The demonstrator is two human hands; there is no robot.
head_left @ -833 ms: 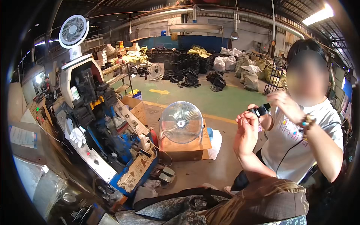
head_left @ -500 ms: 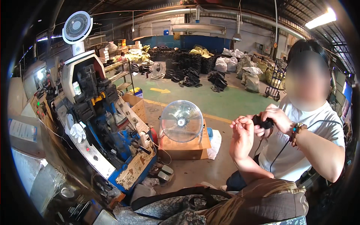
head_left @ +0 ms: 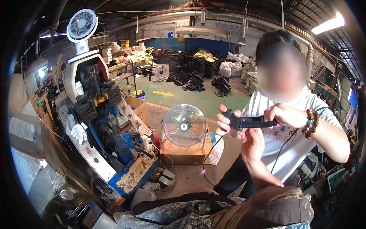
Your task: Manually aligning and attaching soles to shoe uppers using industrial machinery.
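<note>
My right hand (head_left: 252,146) is raised at the right, its forearm rising from the lower edge. Its fingers are loosely bent and hold nothing. The fingertips come up just below a black strap with a buckle (head_left: 249,123), which partly covers them; whether they touch it I cannot tell. A co-worker facing me grips this strap in both hands: one hand (head_left: 225,121) at the buckle end, the other (head_left: 281,116) at the far end. A thin dark cable (head_left: 214,147) hangs below the co-worker's hand on the buckle side. My left hand is out of view.
A blue and white machine (head_left: 110,126) stands at the left, with white gloves (head_left: 79,133) on it and a white fan (head_left: 82,25) on top. A clear round fan (head_left: 184,125) stands before a cardboard box (head_left: 183,155). Black piles (head_left: 190,72) lie behind.
The co-worker has leaned in leftward, and the strap, bunched before, is now stretched out sideways. My right hand has moved slightly right and down, beneath the strap.
</note>
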